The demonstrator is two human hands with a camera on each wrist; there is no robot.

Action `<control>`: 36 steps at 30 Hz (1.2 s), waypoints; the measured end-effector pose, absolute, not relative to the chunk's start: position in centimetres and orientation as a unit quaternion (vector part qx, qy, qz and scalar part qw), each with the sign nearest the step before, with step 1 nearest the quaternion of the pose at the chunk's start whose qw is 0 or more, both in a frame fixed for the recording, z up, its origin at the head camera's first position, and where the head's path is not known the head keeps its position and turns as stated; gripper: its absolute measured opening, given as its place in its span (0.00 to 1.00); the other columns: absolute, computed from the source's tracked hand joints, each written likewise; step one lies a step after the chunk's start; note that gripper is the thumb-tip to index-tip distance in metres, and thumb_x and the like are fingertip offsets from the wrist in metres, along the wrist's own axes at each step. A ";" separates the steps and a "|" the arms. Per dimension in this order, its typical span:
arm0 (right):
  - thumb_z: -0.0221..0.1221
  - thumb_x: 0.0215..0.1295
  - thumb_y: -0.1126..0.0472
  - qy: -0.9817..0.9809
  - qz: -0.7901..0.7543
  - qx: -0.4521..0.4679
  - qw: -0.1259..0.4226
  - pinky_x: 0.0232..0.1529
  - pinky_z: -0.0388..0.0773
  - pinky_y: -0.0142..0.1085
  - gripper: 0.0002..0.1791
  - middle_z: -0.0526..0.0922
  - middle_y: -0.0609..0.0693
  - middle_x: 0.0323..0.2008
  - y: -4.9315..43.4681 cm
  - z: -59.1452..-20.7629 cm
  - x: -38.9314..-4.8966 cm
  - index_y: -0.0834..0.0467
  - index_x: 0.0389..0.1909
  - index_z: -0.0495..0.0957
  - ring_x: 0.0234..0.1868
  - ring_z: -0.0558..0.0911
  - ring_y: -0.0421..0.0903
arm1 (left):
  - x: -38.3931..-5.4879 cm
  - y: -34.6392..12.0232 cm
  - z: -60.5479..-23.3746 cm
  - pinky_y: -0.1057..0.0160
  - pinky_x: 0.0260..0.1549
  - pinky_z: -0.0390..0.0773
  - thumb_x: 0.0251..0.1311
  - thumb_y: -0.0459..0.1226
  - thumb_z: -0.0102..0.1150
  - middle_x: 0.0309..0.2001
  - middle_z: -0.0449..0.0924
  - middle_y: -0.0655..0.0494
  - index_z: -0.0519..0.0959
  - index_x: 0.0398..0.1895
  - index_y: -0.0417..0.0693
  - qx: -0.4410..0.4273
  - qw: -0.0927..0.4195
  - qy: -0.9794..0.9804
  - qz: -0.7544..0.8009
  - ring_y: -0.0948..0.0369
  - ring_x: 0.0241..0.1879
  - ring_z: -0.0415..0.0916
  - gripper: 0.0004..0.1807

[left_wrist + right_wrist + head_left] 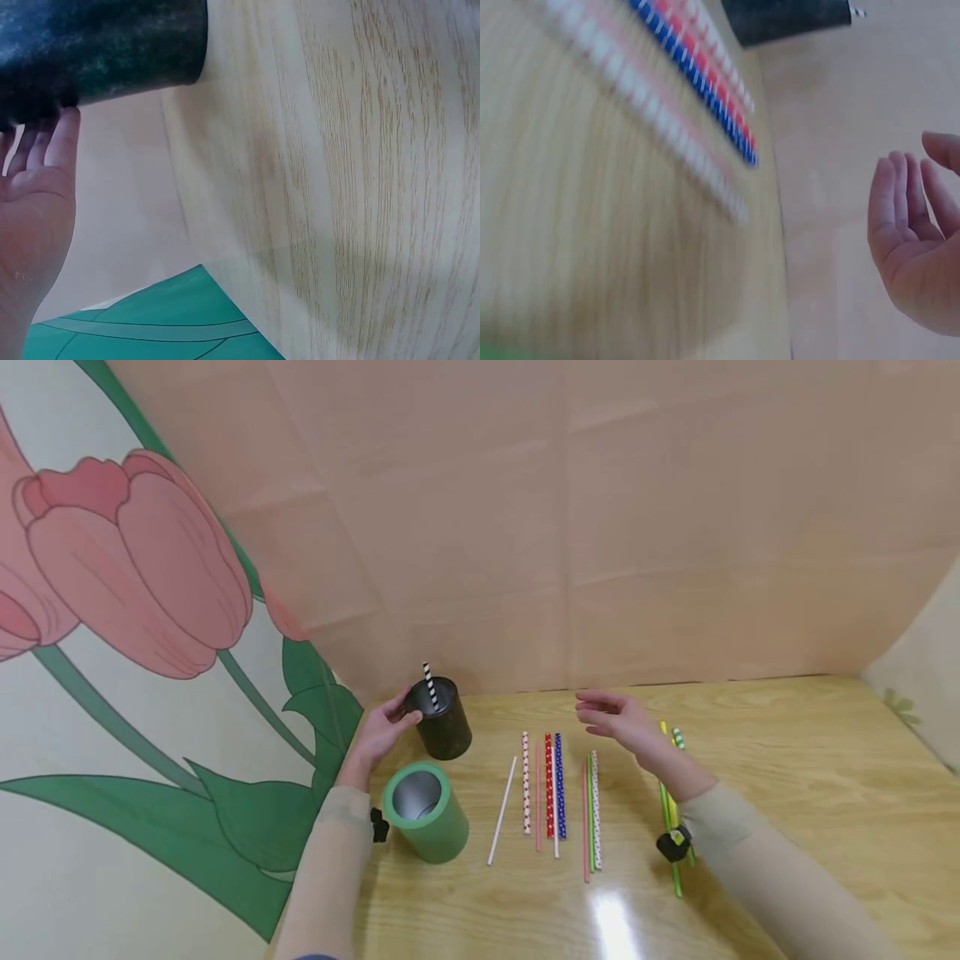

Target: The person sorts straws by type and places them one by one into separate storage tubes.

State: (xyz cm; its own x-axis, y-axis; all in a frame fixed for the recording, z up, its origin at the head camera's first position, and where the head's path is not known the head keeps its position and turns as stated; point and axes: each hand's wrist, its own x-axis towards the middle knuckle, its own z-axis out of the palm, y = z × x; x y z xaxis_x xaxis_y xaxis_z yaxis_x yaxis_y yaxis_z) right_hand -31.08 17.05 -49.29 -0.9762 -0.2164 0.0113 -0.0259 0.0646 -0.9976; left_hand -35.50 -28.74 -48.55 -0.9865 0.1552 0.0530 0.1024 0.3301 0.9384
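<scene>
My left hand (379,732) grips a black tumbler (447,735) near its top, thumb on the near side. A black-and-white striped straw (430,685) stands up out of the tumbler's lid. In the left wrist view, fingertips touch the dark side of the tumbler (112,52). My right hand (619,722) hovers over the table with fingers extended and nothing in them; the right wrist view shows the same hand (919,232) with its palm bare. Below and left of it lie several straws, including a blue dotted straw (561,789) and a white dotted straw (596,814).
A green cup (431,822) with a dark opening stands in front of the tumbler. Yellow and green straws (670,793) lie under my right forearm. A thin white straw (502,810) lies beside the green cup. A tulip-painted wall (150,568) rises on the left.
</scene>
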 end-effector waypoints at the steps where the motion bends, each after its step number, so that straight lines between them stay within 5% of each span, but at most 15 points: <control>1: 0.65 0.78 0.59 0.736 -0.668 -0.085 0.071 0.59 0.84 0.39 0.30 0.82 0.59 0.63 18.1 -49.4 -30.6 0.68 0.74 0.71 0.57 0.85 0.44 | -35.5 -28.8 -48.6 0.46 0.73 0.67 0.77 0.37 0.63 0.80 0.61 0.38 0.59 0.85 0.46 0.081 0.023 0.815 0.573 0.45 0.77 0.64 0.38; 10: 0.63 0.80 0.51 0.791 -0.602 -0.071 0.080 0.55 0.85 0.37 0.35 0.77 0.65 0.69 26.7 -51.3 -27.4 0.65 0.78 0.68 0.56 0.85 0.39 | -35.5 -29.0 -48.8 0.46 0.73 0.68 0.77 0.38 0.64 0.80 0.62 0.38 0.60 0.85 0.48 0.085 0.019 0.817 0.569 0.45 0.77 0.64 0.38; 17: 0.59 0.83 0.50 0.816 -0.571 -0.059 0.063 0.53 0.86 0.37 0.36 0.83 0.53 0.63 31.2 -53.3 -25.6 0.68 0.79 0.63 0.54 0.85 0.36 | -35.3 -29.0 -48.8 0.47 0.73 0.68 0.78 0.39 0.64 0.80 0.61 0.38 0.57 0.86 0.44 0.087 0.024 0.820 0.565 0.45 0.78 0.63 0.40; 22: 0.62 0.80 0.53 0.836 -0.536 -0.058 0.098 0.49 0.86 0.37 0.38 0.79 0.67 0.66 33.1 -54.3 -24.6 0.68 0.81 0.61 0.52 0.84 0.33 | -35.3 -28.7 -48.8 0.47 0.73 0.68 0.78 0.39 0.63 0.81 0.61 0.39 0.57 0.86 0.43 0.088 0.023 0.821 0.564 0.46 0.78 0.63 0.40; 31: 0.62 0.80 0.51 0.880 -0.441 -0.109 0.138 0.50 0.79 0.28 0.41 0.75 0.70 0.69 33.7 -54.8 -24.2 0.72 0.79 0.59 0.64 0.78 0.60 | -35.6 -28.6 -48.9 0.48 0.73 0.68 0.77 0.40 0.65 0.81 0.60 0.39 0.58 0.86 0.49 0.085 0.023 0.817 0.569 0.46 0.78 0.64 0.40; 36: 0.64 0.78 0.51 0.879 -0.441 -0.100 0.150 0.49 0.79 0.28 0.42 0.75 0.71 0.68 33.6 -54.7 -24.5 0.75 0.77 0.60 0.63 0.79 0.59 | -35.7 -28.7 -49.0 0.48 0.73 0.68 0.77 0.40 0.65 0.81 0.60 0.40 0.59 0.86 0.50 0.083 0.020 0.814 0.574 0.46 0.78 0.63 0.40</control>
